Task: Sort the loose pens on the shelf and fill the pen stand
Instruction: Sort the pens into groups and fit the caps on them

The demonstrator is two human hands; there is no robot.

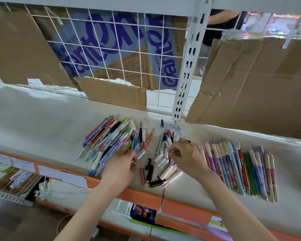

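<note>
Between my two hands, on the white shelf (42, 119), lies the small clutter I am working through: loose caps and short pen pieces (161, 160), mostly white, black and red, lying every which way. My right hand (186, 157) hangs over its far edge, fingers (172, 150) curled close together and seemingly pinching something small and pale, though I cannot tell exactly what it is. My left hand (122, 164) rests at the near end of the unsorted pile (111, 140), fingers bent at the pen tips; whether they hold one I cannot tell. That pile fans away from my left fingers, up and to the left, long axes slanting toward the wire back of the shelf. To the right of my right hand, just beyond the wrist, the sorted row (240, 166) lies side by side, long axes running toward me and a little rightward. No pen stand shows anywhere. I judge the next pen comes from the pile, nearer my left hand, and must be turned to match the row before it crosses over.
</note>
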